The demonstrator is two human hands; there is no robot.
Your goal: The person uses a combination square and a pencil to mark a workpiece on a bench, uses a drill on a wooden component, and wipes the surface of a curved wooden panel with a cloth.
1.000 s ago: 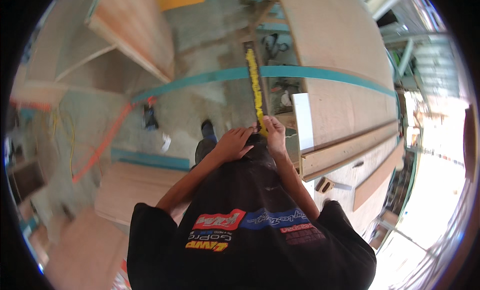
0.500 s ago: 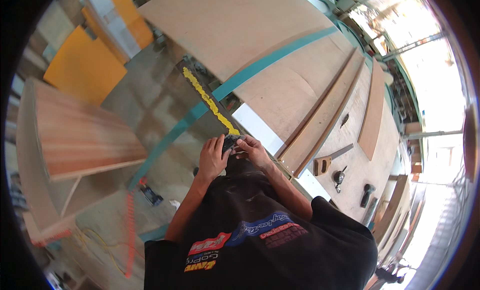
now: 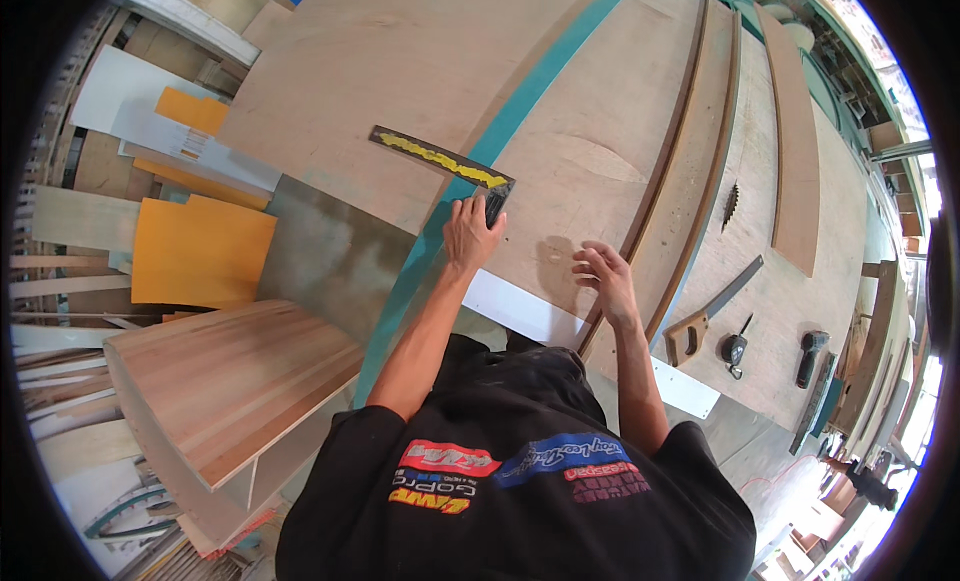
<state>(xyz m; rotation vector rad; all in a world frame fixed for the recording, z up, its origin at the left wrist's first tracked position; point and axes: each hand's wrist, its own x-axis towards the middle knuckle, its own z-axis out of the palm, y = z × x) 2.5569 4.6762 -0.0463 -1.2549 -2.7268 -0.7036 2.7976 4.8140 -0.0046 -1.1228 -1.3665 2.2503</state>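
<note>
My left hand (image 3: 472,233) is closed round the dark stock of a try square (image 3: 440,161). Its long dark blade, smeared with yellow, reaches away to the upper left and crosses the teal strip (image 3: 505,116) that runs over the plywood sheet. Whether the stock bears against the strip's edge I cannot tell, as my fingers cover it. To the right, my right hand (image 3: 608,273) hovers above the sheet, holding nothing, its fingers loosely spread. It is nearest to a long brown wooden strip (image 3: 668,166).
A handsaw (image 3: 715,316), a tape measure (image 3: 735,348), a dark power tool (image 3: 811,359) and a toothed blade (image 3: 731,207) lie on the plywood (image 3: 360,71) at the right. At the lower left stands a wooden cabinet piece (image 3: 235,391), with a yellow panel (image 3: 200,253) behind it.
The try square has moved from close before my body out over the plywood, its blade now across the teal strip. My right hand has let go of it and moved right.
</note>
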